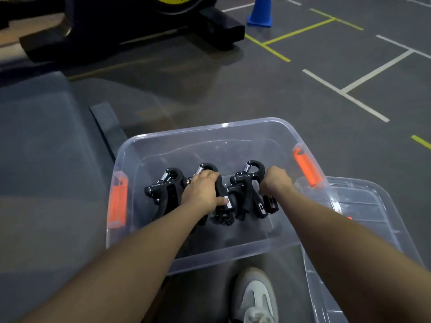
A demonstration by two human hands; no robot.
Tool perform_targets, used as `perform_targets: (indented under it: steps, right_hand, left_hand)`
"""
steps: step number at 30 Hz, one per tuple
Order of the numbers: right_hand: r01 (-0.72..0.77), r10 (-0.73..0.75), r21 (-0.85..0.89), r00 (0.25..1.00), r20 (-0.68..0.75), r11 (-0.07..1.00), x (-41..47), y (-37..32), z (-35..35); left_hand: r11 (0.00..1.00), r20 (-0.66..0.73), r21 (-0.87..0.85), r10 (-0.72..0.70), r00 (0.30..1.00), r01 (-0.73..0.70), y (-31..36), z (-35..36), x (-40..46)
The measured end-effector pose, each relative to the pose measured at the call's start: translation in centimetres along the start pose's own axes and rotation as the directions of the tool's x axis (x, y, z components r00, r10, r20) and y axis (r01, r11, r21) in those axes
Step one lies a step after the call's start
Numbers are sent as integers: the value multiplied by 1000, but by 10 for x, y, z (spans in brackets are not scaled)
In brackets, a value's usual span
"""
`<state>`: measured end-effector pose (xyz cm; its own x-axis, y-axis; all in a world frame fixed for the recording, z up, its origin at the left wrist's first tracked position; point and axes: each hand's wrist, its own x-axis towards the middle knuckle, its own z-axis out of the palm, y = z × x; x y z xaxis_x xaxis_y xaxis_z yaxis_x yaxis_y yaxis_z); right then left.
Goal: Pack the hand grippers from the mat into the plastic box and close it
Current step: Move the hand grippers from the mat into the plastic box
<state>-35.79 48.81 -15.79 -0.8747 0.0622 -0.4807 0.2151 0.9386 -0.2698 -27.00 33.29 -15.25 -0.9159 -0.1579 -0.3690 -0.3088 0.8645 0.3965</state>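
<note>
A clear plastic box (235,254) with orange latches (117,199) sits on the floor in front of me, uncovered. Several black hand grippers with steel springs lie side by side inside it. My left hand (203,191) is down in the box, fingers wrapped around a middle hand gripper (222,201). My right hand (276,179) is closed on the handle of the right hand gripper (250,173). Another hand gripper (166,188) lies untouched at the left. The clear lid (363,213) rests on the floor to the right, its edge tucked by the box.
A grey mat (46,159) spreads to the left of the box. A black exercise machine base (130,31) stands at the back left, a blue cone (261,12) behind it. My shoe (255,297) is just below the box. Taped lines cross the dark floor.
</note>
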Motion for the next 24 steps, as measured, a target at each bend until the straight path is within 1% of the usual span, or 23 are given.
perform_targets:
  steps: [4, 10, 18, 24]
  right_hand:
    - [-3, 3, -2, 1000, 26, 1000, 9, -1, 10]
    - [42, -42, 14, 997, 72, 999, 14, -4, 23]
    - [117, -121, 50, 989, 86, 992, 15, -1, 29]
    - [134, -139, 56, 987, 78, 989, 18, 0, 30]
  left_hand:
    - [1000, 9, -2, -22, 1000, 22, -2, 4, 5]
    - [1000, 13, 24, -13, 1000, 13, -2, 5, 5]
    - [998, 31, 60, -9, 999, 8, -1, 4, 4]
    - [999, 27, 48, -16, 1000, 15, -3, 6, 7]
